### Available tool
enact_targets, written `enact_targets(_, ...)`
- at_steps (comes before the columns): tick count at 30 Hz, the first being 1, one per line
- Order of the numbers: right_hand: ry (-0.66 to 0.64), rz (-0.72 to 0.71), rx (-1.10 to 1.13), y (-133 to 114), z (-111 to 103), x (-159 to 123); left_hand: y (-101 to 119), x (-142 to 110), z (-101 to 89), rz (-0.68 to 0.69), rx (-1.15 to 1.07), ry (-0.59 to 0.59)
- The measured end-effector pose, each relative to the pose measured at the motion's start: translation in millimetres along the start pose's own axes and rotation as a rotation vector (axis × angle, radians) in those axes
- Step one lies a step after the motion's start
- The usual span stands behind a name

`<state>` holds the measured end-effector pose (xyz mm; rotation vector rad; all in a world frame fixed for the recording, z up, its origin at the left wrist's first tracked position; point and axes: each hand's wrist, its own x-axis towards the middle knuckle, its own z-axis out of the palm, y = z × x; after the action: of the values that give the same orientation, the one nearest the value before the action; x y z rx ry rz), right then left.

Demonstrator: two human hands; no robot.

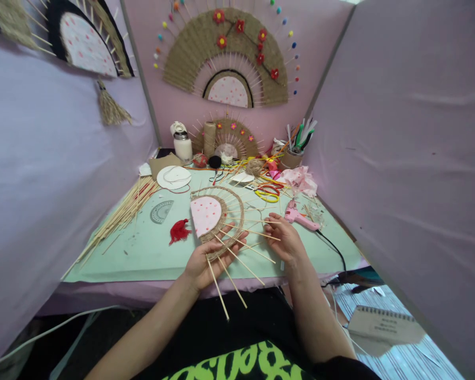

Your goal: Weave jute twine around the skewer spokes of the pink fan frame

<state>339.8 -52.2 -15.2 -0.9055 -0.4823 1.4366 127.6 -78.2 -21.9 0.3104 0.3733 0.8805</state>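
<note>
A half-round fan point(207, 215) with a pink dotted centre, twine-wrapped bands and thin wooden sticks is held over the table, its sticks pointing right and toward me. My left hand point(206, 261) grips its lower edge, with fingers under the outer twine band. Close to the stick ends on the right is my right hand point(283, 236), its fingers curled together around the tip area of a stick. Whether it also pinches a strand of twine cannot be made out. A red tassel point(179, 231) lies left of the fan.
Wooden sticks point(122, 214) and a protractor point(162, 211) lie at left. A pink glue gun point(301, 216) with a black cord rests at right. Scissors point(267, 196), yarn balls, a glue jar point(182, 146) and a tool cup point(292, 157) stand behind. Fabric walls enclose the table's sides.
</note>
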Motion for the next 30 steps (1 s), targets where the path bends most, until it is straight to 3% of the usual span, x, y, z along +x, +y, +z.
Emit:
enact_targets(8, -0.082, -0.159, -0.417, -27, -30, -10, 1, 1, -2.3, 0.021, -0.015, 0.030)
enact_targets(13, -0.139, -0.337, -0.373, -40, -26, -19, 1, 1, -2.9, 0.003, 0.001, 0.041)
enact_targets(16, -0.113, -0.386, -0.278, -37, -18, -16, 0, 1, -2.8, -0.007, 0.008, 0.026)
enact_targets(21, 0.037, -0.275, -0.217, -22, -14, 0, 0, -1, -2.5, -0.016, 0.022, -0.023)
enact_targets(24, 0.063, -0.266, -0.331, -14, -18, 6, 1, -3, -2.1, -0.032, 0.046, -0.065)
enact_targets(30, -0.052, -0.435, -0.661, -13, -19, 3, 5, -9, -1.4, -0.122, 0.090, -0.178)
